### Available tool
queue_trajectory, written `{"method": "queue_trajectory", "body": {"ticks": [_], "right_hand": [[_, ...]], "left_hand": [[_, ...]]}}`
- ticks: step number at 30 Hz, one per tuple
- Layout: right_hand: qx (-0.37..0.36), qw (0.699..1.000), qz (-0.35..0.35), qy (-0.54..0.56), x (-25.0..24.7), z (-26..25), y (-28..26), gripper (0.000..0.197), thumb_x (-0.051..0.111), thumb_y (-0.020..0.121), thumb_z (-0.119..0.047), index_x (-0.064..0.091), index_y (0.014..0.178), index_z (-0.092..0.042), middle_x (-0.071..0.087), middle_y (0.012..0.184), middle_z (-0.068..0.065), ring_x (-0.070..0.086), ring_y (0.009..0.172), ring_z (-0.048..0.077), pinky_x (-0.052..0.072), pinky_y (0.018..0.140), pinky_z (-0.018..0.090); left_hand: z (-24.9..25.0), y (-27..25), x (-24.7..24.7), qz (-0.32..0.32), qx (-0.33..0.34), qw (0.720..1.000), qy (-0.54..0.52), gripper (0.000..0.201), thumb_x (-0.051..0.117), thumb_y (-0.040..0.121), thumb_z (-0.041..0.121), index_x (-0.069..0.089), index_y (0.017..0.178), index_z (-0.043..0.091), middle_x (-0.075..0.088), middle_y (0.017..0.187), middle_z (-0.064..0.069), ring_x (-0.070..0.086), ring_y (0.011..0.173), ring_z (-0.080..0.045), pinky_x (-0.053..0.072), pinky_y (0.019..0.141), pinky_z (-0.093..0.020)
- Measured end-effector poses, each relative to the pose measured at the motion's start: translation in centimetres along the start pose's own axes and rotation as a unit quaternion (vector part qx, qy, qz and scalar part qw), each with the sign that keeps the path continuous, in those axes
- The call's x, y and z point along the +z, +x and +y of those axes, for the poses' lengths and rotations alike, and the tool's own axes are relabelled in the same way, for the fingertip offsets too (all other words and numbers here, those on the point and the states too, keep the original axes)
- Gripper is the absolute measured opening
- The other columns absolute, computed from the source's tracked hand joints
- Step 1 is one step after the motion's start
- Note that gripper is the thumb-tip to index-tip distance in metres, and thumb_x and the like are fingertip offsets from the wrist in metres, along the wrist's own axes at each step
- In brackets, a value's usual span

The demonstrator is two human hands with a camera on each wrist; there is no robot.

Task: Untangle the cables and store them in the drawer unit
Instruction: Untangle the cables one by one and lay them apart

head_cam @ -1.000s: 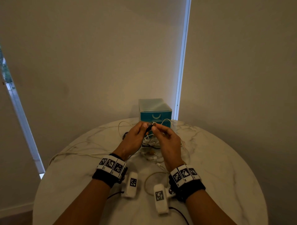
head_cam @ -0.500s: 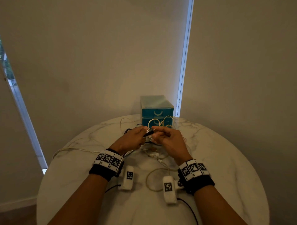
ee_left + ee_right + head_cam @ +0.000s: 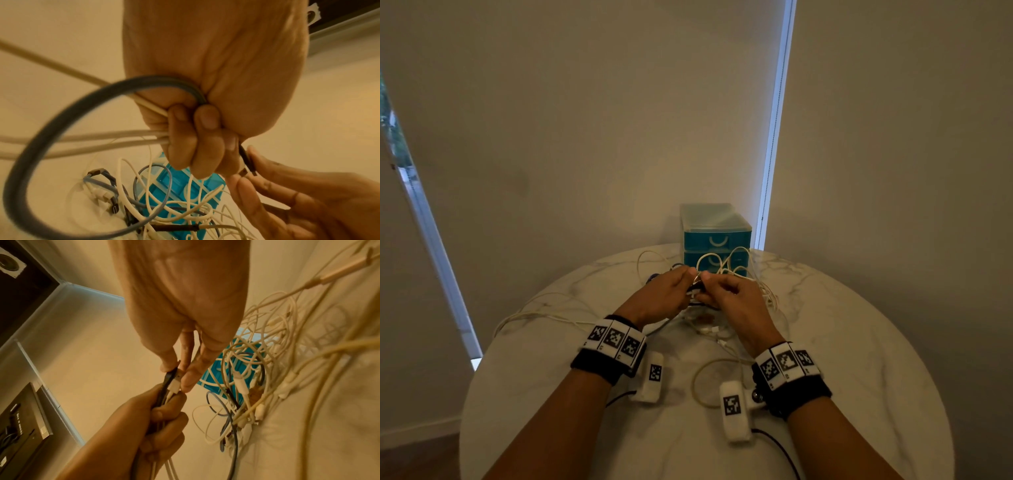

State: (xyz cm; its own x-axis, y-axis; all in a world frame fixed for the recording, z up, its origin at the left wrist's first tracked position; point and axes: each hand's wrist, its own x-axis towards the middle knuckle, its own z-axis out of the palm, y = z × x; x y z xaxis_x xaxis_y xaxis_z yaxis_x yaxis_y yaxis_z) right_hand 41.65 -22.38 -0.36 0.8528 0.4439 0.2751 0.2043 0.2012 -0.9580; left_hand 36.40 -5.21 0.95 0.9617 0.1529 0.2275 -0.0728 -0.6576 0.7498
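Note:
A teal drawer unit [image 3: 715, 236] stands at the table's far edge, all drawers closed. A tangle of white and grey cables [image 3: 722, 329] lies in front of it. My left hand [image 3: 678, 287] grips a bundle of white cables [image 3: 123, 138] and a looped grey cable [image 3: 41, 146] in its fist. My right hand [image 3: 717, 286] meets it and pinches a white plug [image 3: 174, 384] and a black plug [image 3: 169, 378] at the bundle's end. White loops [image 3: 722, 260] rise in front of the drawers.
The round marble table [image 3: 859, 359] carries the work. A long white cable [image 3: 534, 315] trails towards its left edge, and another loop [image 3: 702, 377] lies near my right wrist. Walls and blinds stand close behind the drawer unit.
Both hands have sunk a little and stay together on the plugs. White cable loops now stand up in front of the drawer unit.

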Motion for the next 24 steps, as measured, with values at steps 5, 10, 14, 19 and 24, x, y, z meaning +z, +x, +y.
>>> {"method": "queue_trajectory", "body": {"ticks": [5, 10, 14, 19, 24], "right_hand": [[-0.021, 0.999, 0.006, 0.045, -0.3, 0.3, 0.0, 0.026, 0.075, 0.098, -0.019, 0.077, 0.120, -0.005, 0.082, 0.105, 0.009, 0.081, 0.095, 0.025, 0.065, 0.079, 0.027], [-0.014, 1.000, 0.007, 0.005, 0.5, 0.3, 0.2, 0.031, 0.072, 0.101, -0.031, 0.073, 0.128, -0.017, 0.083, 0.103, 0.003, 0.081, 0.089, 0.019, 0.066, 0.083, 0.034], [-0.023, 0.996, 0.039, -0.077, 1.2, 0.3, 0.3, 0.030, 0.065, 0.102, -0.050, 0.067, 0.119, -0.025, 0.081, 0.092, 0.003, 0.076, 0.070, 0.011, 0.058, 0.061, 0.025], [0.005, 0.992, 0.052, -0.113, 2.0, 1.0, 1.0, 0.047, 0.050, 0.101, -0.070, 0.060, 0.105, -0.024, 0.078, 0.097, 0.002, 0.078, 0.090, 0.019, 0.064, 0.083, 0.045], [-0.028, 0.981, 0.086, -0.172, 2.4, 0.8, 1.2, 0.033, 0.053, 0.106, -0.048, 0.067, 0.096, -0.020, 0.074, 0.091, 0.001, 0.073, 0.087, 0.020, 0.063, 0.082, 0.049]], "left_hand": [[0.4, -0.1, 0.1, 0.023, -0.005, 1.000, -0.009, 0.039, 0.032, 0.113, 0.049, 0.058, 0.111, 0.020, 0.068, 0.092, 0.001, 0.058, 0.074, -0.011, 0.047, 0.071, -0.035], [0.8, -0.2, 0.4, 0.034, 0.010, 0.999, -0.034, 0.026, 0.037, 0.112, 0.043, 0.060, 0.115, 0.031, 0.073, 0.108, 0.005, 0.069, 0.091, -0.010, 0.052, 0.078, -0.034], [1.0, -0.2, 0.5, 0.034, 0.018, 0.999, -0.026, 0.026, 0.036, 0.111, 0.040, 0.058, 0.122, 0.030, 0.074, 0.110, 0.002, 0.068, 0.088, -0.010, 0.053, 0.078, -0.035], [1.9, -0.4, 1.2, 0.023, 0.021, 0.993, -0.118, 0.034, 0.041, 0.112, 0.048, 0.058, 0.118, 0.019, 0.075, 0.116, -0.001, 0.075, 0.103, -0.010, 0.060, 0.081, -0.028], [1.6, -0.1, 1.2, 0.044, 0.004, 0.986, -0.161, 0.021, 0.039, 0.113, 0.031, 0.055, 0.120, 0.020, 0.074, 0.113, -0.003, 0.074, 0.089, 0.000, 0.059, 0.072, -0.023]]}}
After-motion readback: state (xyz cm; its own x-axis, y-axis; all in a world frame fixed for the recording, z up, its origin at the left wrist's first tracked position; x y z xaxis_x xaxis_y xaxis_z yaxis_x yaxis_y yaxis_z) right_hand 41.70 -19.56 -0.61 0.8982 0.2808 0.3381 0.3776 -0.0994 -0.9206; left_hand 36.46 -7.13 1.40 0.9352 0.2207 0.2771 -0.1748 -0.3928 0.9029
